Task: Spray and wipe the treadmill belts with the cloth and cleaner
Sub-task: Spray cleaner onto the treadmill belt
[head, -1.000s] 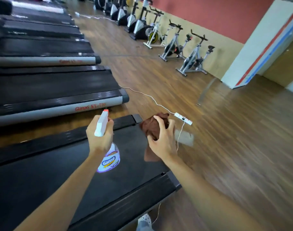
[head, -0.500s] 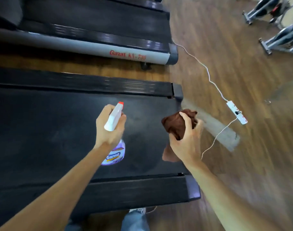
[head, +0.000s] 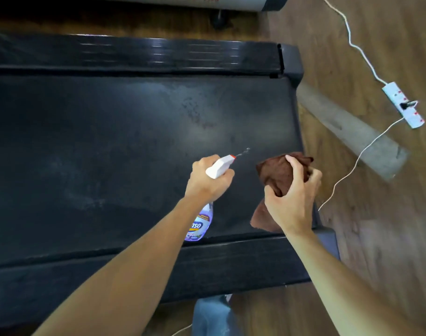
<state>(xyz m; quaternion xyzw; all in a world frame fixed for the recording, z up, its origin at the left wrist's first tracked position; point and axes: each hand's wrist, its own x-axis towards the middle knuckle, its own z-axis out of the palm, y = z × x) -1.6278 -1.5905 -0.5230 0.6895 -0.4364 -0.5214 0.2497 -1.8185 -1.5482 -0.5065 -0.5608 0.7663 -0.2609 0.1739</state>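
A leg in blue denim (head: 213, 314) shows at the bottom edge, on the brown wood-plank floor (head: 386, 251) just beside the near black side rail (head: 134, 275) of the treadmill.

Both forearms extend forward over this rail. The left hand (head: 207, 181) grips the neck of a clear plastic spray bottle with a white trigger head and red nozzle tip (head: 220, 166); its fingers are curled round the trigger. The bottle body with its blue-and-yellow label hangs below the wrist, above the near edge of the belt. The nozzle points away from the person, and a thin streak of liquid (head: 243, 151) shows just beyond the tip.

The right hand (head: 291, 197) clutches a bunched dark brown cloth (head: 277, 173), fingers and thumb curled round it. One corner of the cloth hangs loose below the hand. The cloth is held over the right end of the belt, just beside the bottle and apart from it.

The black treadmill belt (head: 110, 154) lies beneath both hands. It carries pale smears and a patch of dark speckles near its far right part.

Beyond the belt runs the far black side rail (head: 158, 54). To the right, on the floor, lie a grey strip (head: 352, 132) and a white power strip with red switches (head: 403, 105), with a white cable (head: 352, 42) leading away. The grey rail of a second treadmill (head: 231, 2) sits at the top edge.
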